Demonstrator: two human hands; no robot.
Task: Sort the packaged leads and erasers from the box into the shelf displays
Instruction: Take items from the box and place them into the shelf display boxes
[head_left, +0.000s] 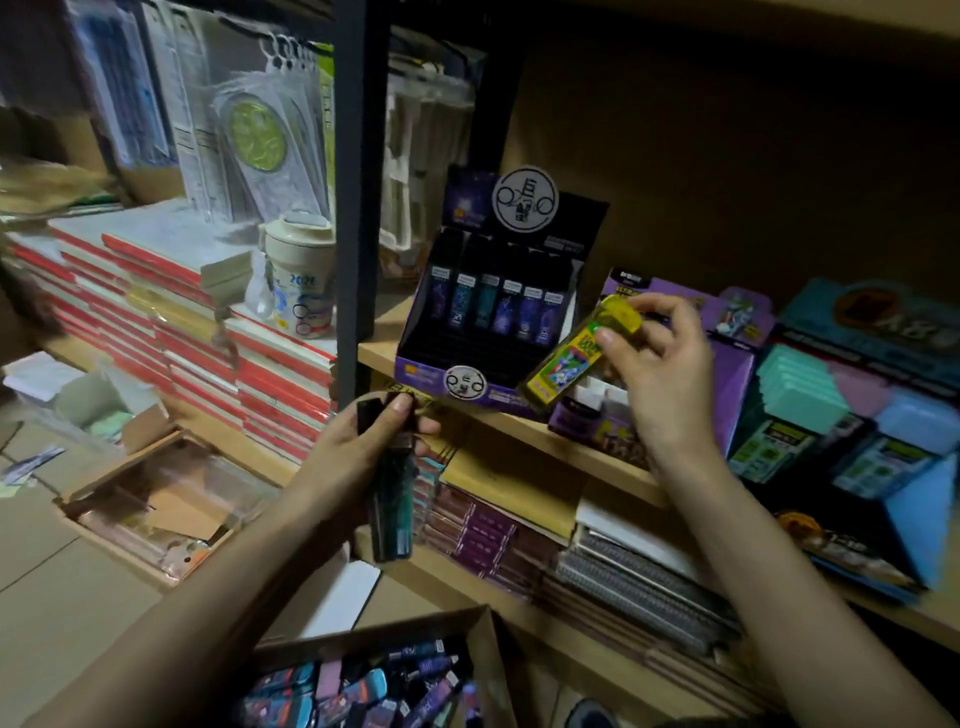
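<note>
My right hand (655, 371) pinches a yellow-green lead pack (574, 353) and holds it tilted over the purple display tray (732, 374) on the wooden shelf (524, 426). My left hand (363, 447) grips a bunch of dark lead packs (390, 512) below the shelf edge. The black-and-purple lead display (498, 306) stands on the shelf with a row of dark packs upright in it. At the bottom, the cardboard box (379, 680) holds several mixed packs of leads and erasers.
A blue eraser display (852, 415) with pastel erasers sits at the right. A black shelf post (358, 197) rises left of the lead display. Red notebook stacks (171, 332) and a white cup (301, 275) lie left. An open cardboard tray (156, 504) rests on the floor. Notebooks fill the lower shelf (597, 551).
</note>
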